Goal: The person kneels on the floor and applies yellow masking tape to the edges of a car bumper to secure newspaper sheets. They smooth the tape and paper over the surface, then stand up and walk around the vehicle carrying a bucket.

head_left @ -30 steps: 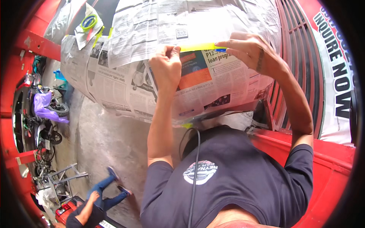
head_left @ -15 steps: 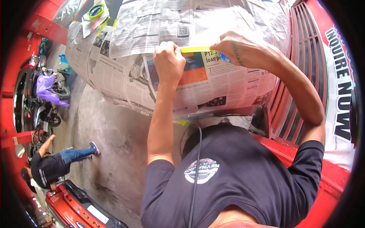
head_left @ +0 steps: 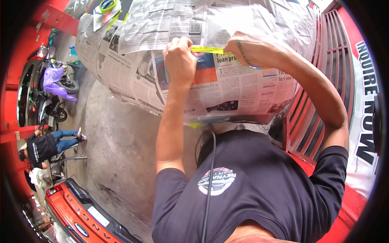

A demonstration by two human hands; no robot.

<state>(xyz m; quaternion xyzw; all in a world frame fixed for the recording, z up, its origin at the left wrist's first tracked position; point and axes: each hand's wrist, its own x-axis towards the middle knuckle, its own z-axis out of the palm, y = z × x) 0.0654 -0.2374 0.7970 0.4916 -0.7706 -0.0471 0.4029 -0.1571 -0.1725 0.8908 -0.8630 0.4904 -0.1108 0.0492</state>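
A strip of yellow masking tape runs between my two hands along the lower edge of a newspaper sheet. My left hand is closed, its curled fingers at the strip's left end. My right hand is closed around the other end, and the rim of the tape roll peeks out below the palm. Under the strip lies a second newspaper sheet with a coloured picture. Both sheets cover a large rounded body, whose surface is mostly hidden.
Another tape roll lies on the covered body at the far left, near short yellow strips. A red slatted grille stands close on the right. Further left are motorcycles, a person and an orange pickup. A cable hangs down my shirt.
My hands hold nearly the same places on the tape, while the view has shifted slightly. More of the roll's lower rim shows under my right hand. The person at the left has moved away.
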